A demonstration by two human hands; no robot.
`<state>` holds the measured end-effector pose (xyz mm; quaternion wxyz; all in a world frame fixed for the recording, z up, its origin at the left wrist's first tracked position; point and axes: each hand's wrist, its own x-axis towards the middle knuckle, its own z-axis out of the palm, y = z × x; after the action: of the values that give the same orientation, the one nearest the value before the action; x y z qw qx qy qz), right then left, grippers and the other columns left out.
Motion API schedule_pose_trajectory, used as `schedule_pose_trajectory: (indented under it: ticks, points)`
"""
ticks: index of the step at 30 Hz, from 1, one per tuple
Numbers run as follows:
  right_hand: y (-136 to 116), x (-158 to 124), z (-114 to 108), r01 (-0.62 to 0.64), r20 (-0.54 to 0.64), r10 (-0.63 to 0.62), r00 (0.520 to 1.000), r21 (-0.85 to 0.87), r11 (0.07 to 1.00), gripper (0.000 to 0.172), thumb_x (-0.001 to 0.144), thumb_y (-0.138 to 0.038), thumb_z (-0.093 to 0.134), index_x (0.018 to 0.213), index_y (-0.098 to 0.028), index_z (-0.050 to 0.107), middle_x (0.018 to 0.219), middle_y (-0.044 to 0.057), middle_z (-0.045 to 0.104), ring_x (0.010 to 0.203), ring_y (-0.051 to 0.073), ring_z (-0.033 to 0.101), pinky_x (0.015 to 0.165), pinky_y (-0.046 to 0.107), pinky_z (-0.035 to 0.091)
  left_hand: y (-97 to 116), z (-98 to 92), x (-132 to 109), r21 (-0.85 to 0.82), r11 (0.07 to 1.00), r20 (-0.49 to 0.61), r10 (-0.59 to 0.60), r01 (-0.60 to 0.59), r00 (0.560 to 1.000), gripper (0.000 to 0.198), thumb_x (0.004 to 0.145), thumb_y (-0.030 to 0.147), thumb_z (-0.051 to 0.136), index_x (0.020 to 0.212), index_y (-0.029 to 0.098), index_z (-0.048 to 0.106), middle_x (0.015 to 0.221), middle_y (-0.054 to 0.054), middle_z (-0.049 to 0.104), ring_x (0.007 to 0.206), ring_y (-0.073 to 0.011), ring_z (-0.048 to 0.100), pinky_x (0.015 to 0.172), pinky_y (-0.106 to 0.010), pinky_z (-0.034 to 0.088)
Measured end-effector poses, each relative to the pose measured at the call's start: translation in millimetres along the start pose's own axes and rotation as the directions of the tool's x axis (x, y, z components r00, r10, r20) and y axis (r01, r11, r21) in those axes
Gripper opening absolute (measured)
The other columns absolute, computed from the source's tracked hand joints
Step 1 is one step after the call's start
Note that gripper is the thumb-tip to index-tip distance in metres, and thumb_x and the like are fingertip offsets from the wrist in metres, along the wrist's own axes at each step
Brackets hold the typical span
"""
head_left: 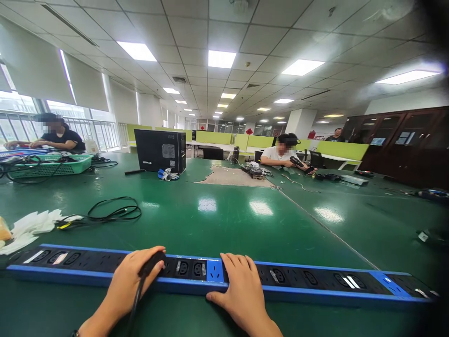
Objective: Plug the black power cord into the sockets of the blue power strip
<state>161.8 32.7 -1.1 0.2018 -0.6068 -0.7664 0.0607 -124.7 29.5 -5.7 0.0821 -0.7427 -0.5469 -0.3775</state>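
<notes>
Black plug (153, 262), gripped in the left hand (129, 278), meets the power strip (308, 280) left of its middle; the right hand (242, 288) lies flat across it. Best pressed squarely, base pinned down.

Both forearms are reaching forward from the bottom edge of the view. The left hand (135, 276) is sitting to the left, its wrist angling in towards the middle and its fingers (154, 252) curling closed around a black plug (153, 263). The right hand (242, 285) is lying just beside it, palm facing down. Its fingers (238, 262) are stretching forward, flat and close together, and its thumb is sticking out to the left. The two hands are sitting near each other, not touching.
</notes>
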Motion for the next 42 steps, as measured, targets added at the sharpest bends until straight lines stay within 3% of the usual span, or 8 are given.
schedule_pose_trajectory:
  ticks: [8, 13, 16, 19, 23, 30, 35, 42]
  points:
    - [1, -4, -6, 0.005, -0.014, -0.004, 1.000, 0.060, 0.998, 0.080, 0.062, -0.055, 0.077, 0.131, -0.021, 0.057, 0.134, 0.010, 0.058, 0.126, 0.035, 0.047, 0.116, 0.053, 0.019, 18, 6.8, -3, 0.131, 0.969, 0.120, 0.195, -0.210, 0.974, 0.033, 0.091, 0.039, 0.051, 0.121, 0.028, 0.062, 0.115, -0.004, 0.072, 0.104, -0.0214, 0.068, 0.093, -0.035, 0.050]
    - [-45, 1, 5, 0.229, -0.143, -0.197, 0.970, 0.264, 0.937, 0.058, 0.074, -0.052, 0.069, 0.125, -0.027, 0.059, 0.124, 0.005, 0.064, 0.116, 0.027, 0.053, 0.109, 0.048, 0.032, -5, 14.6, -14, 0.234, 0.964, 0.152, 0.093, -0.127, 0.984, 0.092, 0.076, 0.054, 0.063, 0.152, 0.022, 0.021, 0.133, -0.011, 0.061, 0.119, -0.0294, 0.059, 0.107, -0.048, 0.037]
    - [-91, 15, 26, 0.349, -0.139, -0.322, 0.936, 0.261, 0.900, 0.043, 0.073, -0.044, 0.071, 0.112, -0.026, 0.063, 0.105, 0.004, 0.070, 0.100, 0.026, 0.059, 0.093, 0.045, 0.045, -17, 18.1, -18, 0.287, 0.954, 0.192, 0.034, -0.089, 0.981, 0.080, 0.073, 0.042, 0.059, 0.147, 0.021, 0.035, 0.135, -0.011, 0.060, 0.120, -0.0303, 0.059, 0.107, -0.048, 0.038]
    - [-114, 29, 29, 0.318, -0.240, -0.239, 0.941, 0.387, 0.865, 0.018, 0.080, -0.035, 0.064, 0.094, -0.026, 0.067, 0.087, 0.002, 0.072, 0.084, 0.022, 0.063, 0.080, 0.038, 0.050, -21, 20.1, -18, 0.308, 0.950, 0.224, -0.011, -0.060, 0.975, 0.071, 0.071, 0.040, 0.059, 0.139, 0.021, 0.047, 0.133, -0.010, 0.061, 0.119, -0.0309, 0.060, 0.105, -0.048, 0.040]
    - [-68, 33, -12, 0.300, -0.493, 0.165, 0.854, 0.727, 0.618, 0.035, 0.088, -0.043, 0.053, 0.113, -0.021, 0.063, 0.097, 0.005, 0.071, 0.083, 0.018, 0.066, 0.074, 0.029, 0.053, -15, 16.7, -12, 0.315, 0.949, 0.250, -0.055, -0.027, 0.967, 0.085, 0.067, 0.060, 0.065, 0.140, 0.020, 0.048, 0.129, -0.010, 0.063, 0.117, -0.0356, 0.060, 0.107, -0.054, 0.038]
    - [95, -4, -44, 0.015, -0.397, 0.284, 0.872, 0.604, 0.797, 0.037, 0.087, -0.047, 0.053, 0.105, -0.018, 0.067, 0.095, 0.007, 0.074, 0.083, 0.021, 0.068, 0.075, 0.030, 0.053, -3, 8.6, -5, 0.291, 0.957, 0.273, -0.088, 0.005, 0.958, 0.089, 0.065, 0.069, 0.064, 0.139, 0.022, 0.050, 0.129, -0.010, 0.064, 0.118, -0.0353, 0.059, 0.107, -0.053, 0.038]
    - [96, -18, -37, 0.053, -0.326, 0.108, 0.939, 0.448, 0.892, 0.032, 0.088, -0.042, 0.051, 0.106, -0.022, 0.068, 0.099, 0.006, 0.073, 0.091, 0.021, 0.067, 0.082, 0.031, 0.051, -5, 9.7, -8, 0.298, 0.955, 0.241, -0.057, -0.017, 0.969, 0.083, 0.065, 0.070, 0.065, 0.134, 0.025, 0.056, 0.128, -0.008, 0.065, 0.119, -0.0354, 0.058, 0.106, -0.053, 0.039]
    - [93, -22, -40, 0.068, -0.373, 0.049, 0.927, 0.293, 0.954, 0.025, 0.087, -0.034, 0.053, 0.103, -0.023, 0.068, 0.096, 0.005, 0.072, 0.089, 0.022, 0.067, 0.082, 0.034, 0.053, -8, 11.1, -10, 0.316, 0.948, 0.235, -0.033, -0.044, 0.972, 0.082, 0.065, 0.071, 0.065, 0.132, 0.025, 0.057, 0.129, -0.007, 0.064, 0.118, -0.0343, 0.059, 0.105, -0.052, 0.039]
